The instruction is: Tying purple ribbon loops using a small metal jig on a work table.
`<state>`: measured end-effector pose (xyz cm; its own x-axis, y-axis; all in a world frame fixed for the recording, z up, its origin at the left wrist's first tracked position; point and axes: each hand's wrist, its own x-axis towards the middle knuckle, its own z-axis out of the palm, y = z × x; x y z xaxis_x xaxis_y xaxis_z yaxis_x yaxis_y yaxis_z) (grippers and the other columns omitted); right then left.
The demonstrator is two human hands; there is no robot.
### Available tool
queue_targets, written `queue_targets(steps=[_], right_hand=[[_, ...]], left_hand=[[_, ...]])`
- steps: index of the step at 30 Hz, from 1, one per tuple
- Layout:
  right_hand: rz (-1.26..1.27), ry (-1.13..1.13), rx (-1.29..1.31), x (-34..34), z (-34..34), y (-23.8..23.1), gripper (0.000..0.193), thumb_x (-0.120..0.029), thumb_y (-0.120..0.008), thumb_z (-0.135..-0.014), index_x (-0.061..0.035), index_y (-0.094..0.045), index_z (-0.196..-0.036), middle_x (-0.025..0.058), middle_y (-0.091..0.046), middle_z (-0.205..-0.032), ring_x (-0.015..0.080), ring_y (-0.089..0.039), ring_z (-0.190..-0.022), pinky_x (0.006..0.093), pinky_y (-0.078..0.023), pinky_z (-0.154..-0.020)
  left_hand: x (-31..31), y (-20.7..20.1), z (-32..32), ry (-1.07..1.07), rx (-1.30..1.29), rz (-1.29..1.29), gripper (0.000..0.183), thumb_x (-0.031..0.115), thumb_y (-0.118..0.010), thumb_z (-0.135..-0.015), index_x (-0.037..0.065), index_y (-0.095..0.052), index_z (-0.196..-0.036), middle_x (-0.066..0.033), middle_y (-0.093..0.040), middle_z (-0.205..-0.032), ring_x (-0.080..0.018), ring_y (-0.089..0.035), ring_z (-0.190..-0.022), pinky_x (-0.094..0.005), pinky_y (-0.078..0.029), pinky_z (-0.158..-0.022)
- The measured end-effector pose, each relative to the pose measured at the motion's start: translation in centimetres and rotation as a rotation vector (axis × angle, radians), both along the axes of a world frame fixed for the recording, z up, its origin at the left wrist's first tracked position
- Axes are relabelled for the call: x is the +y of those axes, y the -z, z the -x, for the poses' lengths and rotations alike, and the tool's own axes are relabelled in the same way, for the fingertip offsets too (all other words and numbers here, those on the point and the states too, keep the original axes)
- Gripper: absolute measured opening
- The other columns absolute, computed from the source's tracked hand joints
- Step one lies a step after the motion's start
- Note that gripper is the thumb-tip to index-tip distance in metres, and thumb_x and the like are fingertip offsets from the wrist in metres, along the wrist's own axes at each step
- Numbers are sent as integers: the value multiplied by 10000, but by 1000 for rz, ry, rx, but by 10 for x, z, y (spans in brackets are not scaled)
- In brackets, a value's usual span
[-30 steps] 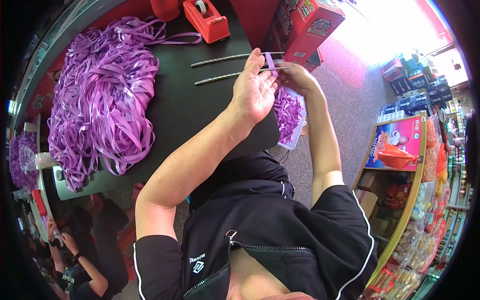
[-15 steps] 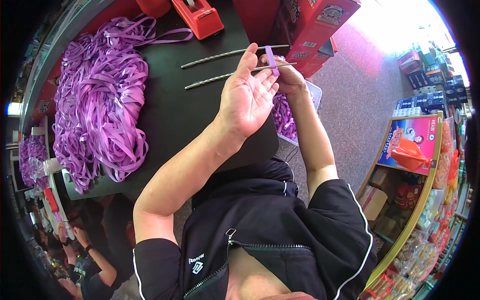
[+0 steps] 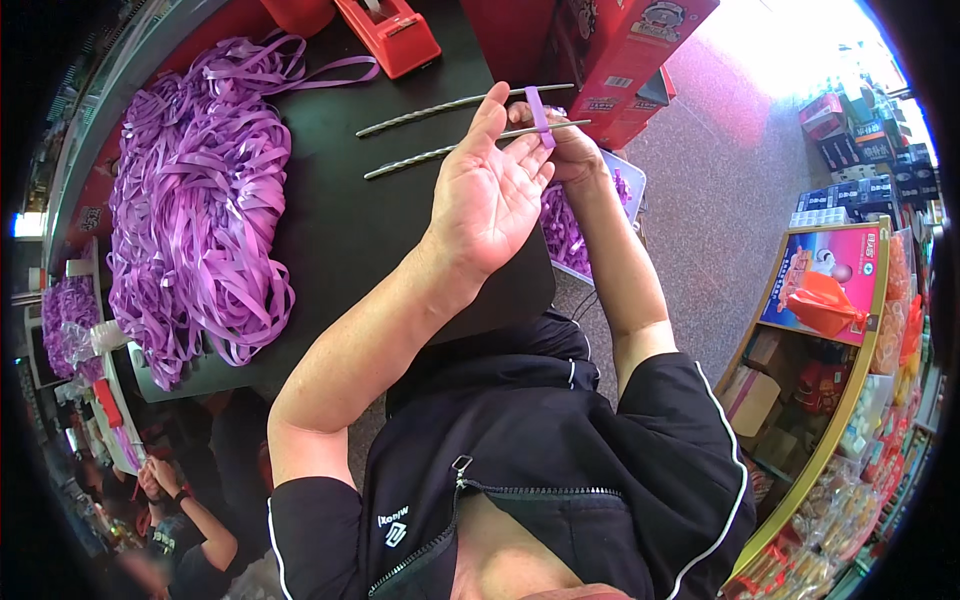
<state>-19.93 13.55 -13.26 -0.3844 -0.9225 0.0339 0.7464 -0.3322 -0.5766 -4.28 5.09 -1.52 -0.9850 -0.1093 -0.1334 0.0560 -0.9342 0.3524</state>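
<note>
Two spiral metal rods (image 3: 405, 163) run side by side above the dark table. A short band of purple ribbon (image 3: 539, 117) spans both near their right ends. My left hand (image 3: 490, 205) is palm up with its fingers stretched out, their tips beside the band; the lower rod passes behind its thumb side. Behind the band, my right hand (image 3: 577, 150) has curled fingers and seems to grip the ribbon by the rods; its fingertips are partly hidden. A large heap of purple ribbon (image 3: 205, 210) lies on the table to the left.
A red tape dispenser (image 3: 400, 45) and red boxes (image 3: 630, 60) stand at the back of the dark table (image 3: 330, 230). Below my right forearm sits a clear bin (image 3: 628, 180) with purple pieces. A display shelf (image 3: 800, 390) stands right. At lower left, another person's hands (image 3: 160, 478) are at work.
My hands, the rods and the band hold nearly the same arrangement, with the whole view shifted slightly. The other person's hands at lower left have come closer together.
</note>
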Motion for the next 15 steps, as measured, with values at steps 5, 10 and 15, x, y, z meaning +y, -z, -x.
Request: queue_targets(steps=[5, 10, 15], right_hand=[[71, -52, -53, 4, 2, 2, 265, -130, -686, -840, 3, -604, -1053, 76, -648, -969, 150, -639, -842, 275, -527, -758], [-39, -65, -58, 11, 13, -4, 202, -161, -658, -869, -8, -636, -998, 91, -673, -949, 174, -652, -824, 329, -533, -756], [-162, -106, 4, 20, 23, -23, 178, -180, -625, -884, -21, -660, -959, 80, -696, -883, 194, -659, -809, 373, -534, -757]], left_hand=[[0, 1, -1, 2, -1, -10, 557, 308, -479, -982, 199, -242, -1475, -329, -11, -1518, -390, -53, -1440, -458, -23, -1163], [0, -2, -3, 8, 17, 8, 563, 303, -479, -981, 204, -236, -1479, -331, 20, -1518, -398, -16, -1441, -457, -21, -1162], [-1, -1, -3, 14, 16, -12, 567, 300, -487, -976, 209, -240, -1478, -331, 35, -1518, -400, 0, -1441, -459, -15, -1162]])
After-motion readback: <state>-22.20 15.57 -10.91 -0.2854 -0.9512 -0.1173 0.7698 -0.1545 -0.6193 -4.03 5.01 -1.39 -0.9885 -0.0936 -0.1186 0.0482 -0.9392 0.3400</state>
